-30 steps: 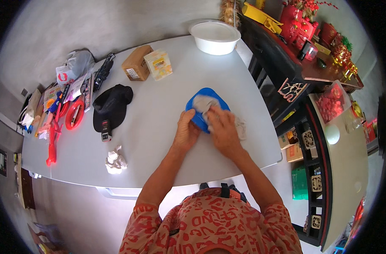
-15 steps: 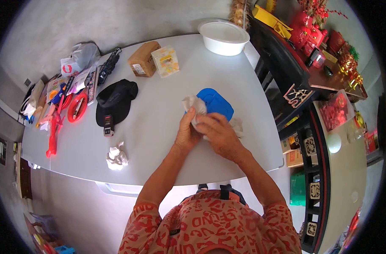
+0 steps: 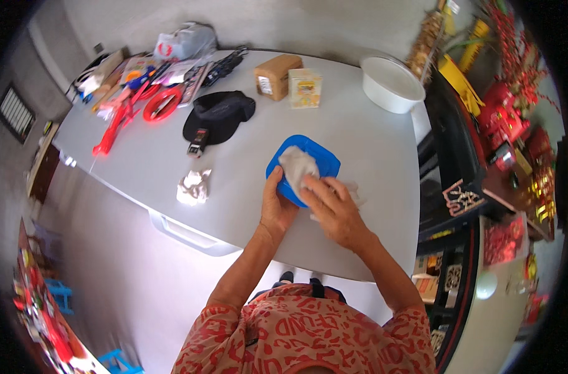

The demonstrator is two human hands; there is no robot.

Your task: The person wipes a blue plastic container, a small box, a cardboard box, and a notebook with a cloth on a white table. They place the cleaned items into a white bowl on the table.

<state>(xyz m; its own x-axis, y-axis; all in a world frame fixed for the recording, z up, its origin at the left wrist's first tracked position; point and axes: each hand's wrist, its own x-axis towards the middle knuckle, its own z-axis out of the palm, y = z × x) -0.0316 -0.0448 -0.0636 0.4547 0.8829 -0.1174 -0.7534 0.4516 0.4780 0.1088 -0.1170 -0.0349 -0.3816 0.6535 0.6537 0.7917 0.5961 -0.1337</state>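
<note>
A blue plastic lid (image 3: 329,167), squarish with rounded corners, is gripped at its near left edge by my left hand (image 3: 278,206), thumb on top. A crumpled white cloth (image 3: 298,165) lies against the upper face of the lid. My right hand (image 3: 337,212) pinches the near end of this cloth with bent fingertips. Partly hidden behind the right hand, another white crumpled piece (image 3: 352,192) rests on the table. Farther left, a shiny white crumpled wad (image 3: 194,187) lies by itself.
The grey table (image 3: 377,162) holds a black cap (image 3: 218,115) with a small black device (image 3: 197,142), a brown box (image 3: 276,76), a pale yellow packet (image 3: 304,88) and a white lidded tub (image 3: 391,86). Red-handled tools (image 3: 113,128) and tape (image 3: 161,105) crowd the left end. Dark shelving (image 3: 455,262) stands at right.
My left hand has taken hold of the blue lid, which lay on the table beyond my hands. The cloth, earlier bunched between both hands, now lies on the lid. The view has shifted.
</note>
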